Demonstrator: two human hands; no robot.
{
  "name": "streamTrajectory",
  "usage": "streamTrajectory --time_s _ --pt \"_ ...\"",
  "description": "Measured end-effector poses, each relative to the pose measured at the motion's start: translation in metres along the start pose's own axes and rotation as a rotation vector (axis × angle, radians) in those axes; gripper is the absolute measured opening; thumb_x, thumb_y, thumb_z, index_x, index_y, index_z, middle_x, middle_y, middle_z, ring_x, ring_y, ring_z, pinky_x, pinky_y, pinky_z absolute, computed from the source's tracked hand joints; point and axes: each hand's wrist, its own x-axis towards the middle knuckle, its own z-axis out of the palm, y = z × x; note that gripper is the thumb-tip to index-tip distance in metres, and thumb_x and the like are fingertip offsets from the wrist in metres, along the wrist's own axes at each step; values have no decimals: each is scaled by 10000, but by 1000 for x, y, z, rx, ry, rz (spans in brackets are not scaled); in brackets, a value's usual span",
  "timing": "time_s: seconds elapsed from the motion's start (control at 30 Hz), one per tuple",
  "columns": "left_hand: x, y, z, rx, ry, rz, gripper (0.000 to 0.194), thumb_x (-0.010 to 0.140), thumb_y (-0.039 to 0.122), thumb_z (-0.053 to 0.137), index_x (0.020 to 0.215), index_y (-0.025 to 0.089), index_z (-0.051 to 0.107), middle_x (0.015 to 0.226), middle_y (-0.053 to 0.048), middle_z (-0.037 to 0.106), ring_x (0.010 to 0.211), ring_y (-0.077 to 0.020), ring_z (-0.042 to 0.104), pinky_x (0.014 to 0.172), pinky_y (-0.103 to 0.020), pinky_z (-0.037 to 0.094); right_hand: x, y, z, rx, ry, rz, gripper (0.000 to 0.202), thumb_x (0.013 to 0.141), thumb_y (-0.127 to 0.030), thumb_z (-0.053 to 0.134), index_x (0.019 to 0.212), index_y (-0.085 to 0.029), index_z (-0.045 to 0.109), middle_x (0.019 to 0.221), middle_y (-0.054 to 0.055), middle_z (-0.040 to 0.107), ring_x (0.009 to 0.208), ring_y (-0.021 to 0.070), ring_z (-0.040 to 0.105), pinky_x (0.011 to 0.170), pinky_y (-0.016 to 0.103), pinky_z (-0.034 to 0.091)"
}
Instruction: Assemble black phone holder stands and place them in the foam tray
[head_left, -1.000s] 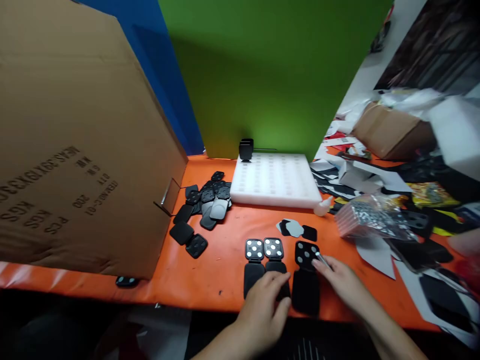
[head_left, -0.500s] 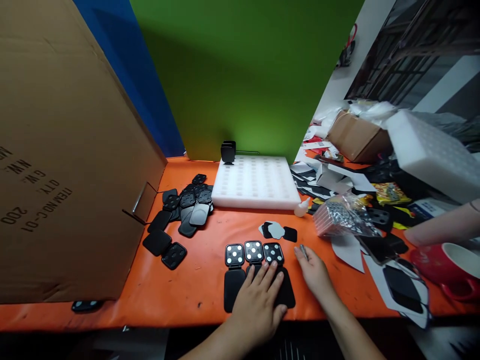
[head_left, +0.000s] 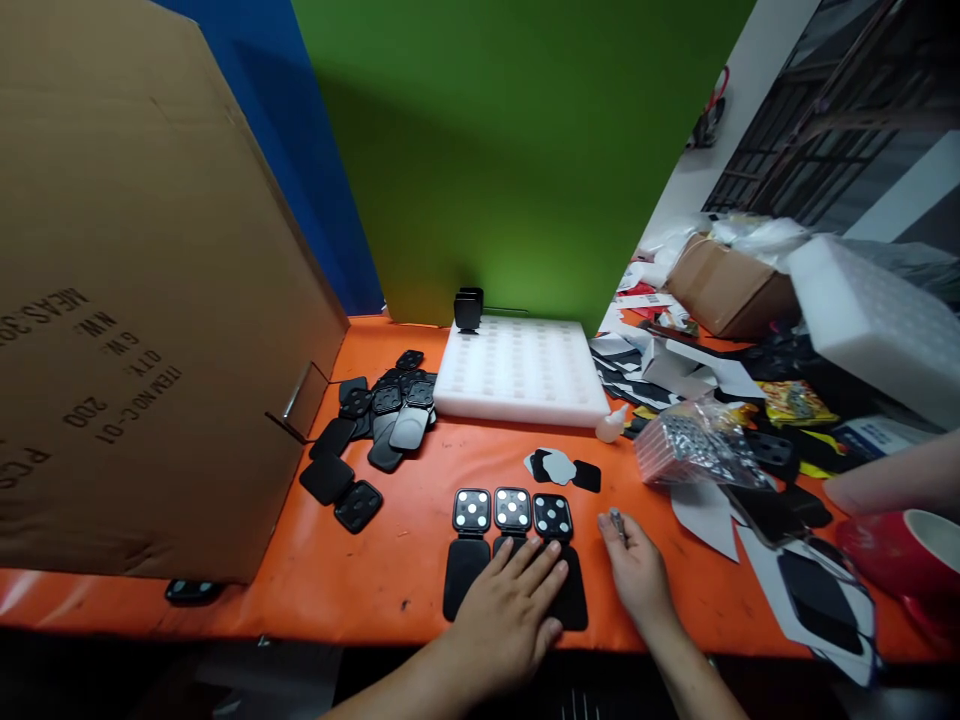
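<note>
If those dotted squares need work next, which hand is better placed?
Probably the right hand: it holds a small metal tool beside the dotted squares, while the left hand lies spread over the black flaps.

On the bench, a wide free way lies to the left of the row of black pieces, as far as the dark pile; the cardboard box closes that side like a wall. Over the row's lower part, the left hand blocks access from above. Between row and right hand there is only a narrow strip. Ahead stand small cutouts, then the white block; to the right, the plastic bag.
</note>
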Motion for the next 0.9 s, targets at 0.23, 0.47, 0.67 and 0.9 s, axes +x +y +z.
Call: streamTrajectory --time_s 0.23,0.47,0.67,0.9 --pt "-42 -46 -62 320 255 -293 534 759 73 398 1226 321 470 1326 28 451 1221 -166 388 1042 -325 263 1 10 -4 -28 31 92 386 757 -561 477 769 -182 552 757 54 609 709 197 550 578 249 428" --pt "-106 -131 -150 544 255 -632 677 628 -68 331 1243 188 453 1375 -105 372 1297 -320 226 999 -600 118 2 3 -1 -81 12 73 382 742 -570 487 726 -193 546 718 47 605 708 203 561 610 245 440" --pt "-86 -105 -151 612 126 -495 565 581 -10 414 1092 194 544 1302 -62 458 1304 -253 215 1062 -465 92 -2 5 -1 61 55 88 440 775 -573 445 912 -173 566 636 19 552 591 170 528 553 264 445" --pt "-82 -83 -165 639 149 -501 154 772 165 401 778 204 550 843 -66 608 851 -250 543 785 -393 375 -1 5 0 114 154 113 518 780 -598 409 999 -158 572 691 47 597 604 179 556 562 287 471"
